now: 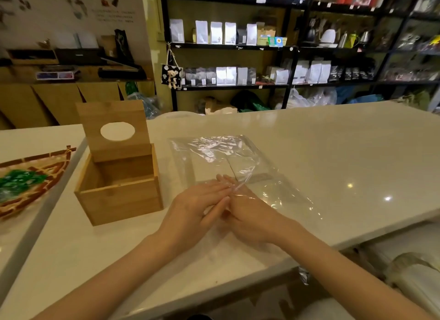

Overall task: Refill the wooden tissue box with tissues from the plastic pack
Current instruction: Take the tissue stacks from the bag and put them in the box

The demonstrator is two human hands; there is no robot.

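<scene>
The wooden tissue box (123, 195) stands left of centre on the white table. Its lid (114, 129), which has an oval hole, is tipped up, and the inside looks bare. The clear plastic pack (214, 157) lies flat to the right of the box, with a pale flat stack showing faintly through it. My left hand (197, 207) rests at the pack's near end with its fingers stretched out flat. My right hand (252, 214) lies against it, its fingers under the crinkled film at the pack's edge. Whether the fingers pinch the film is hard to see.
A woven tray (31, 176) with something green on it sits at the far left on a lower surface. The table edge (357, 238) runs close at the right. Shelves of bags and kettles (238, 36) line the back wall.
</scene>
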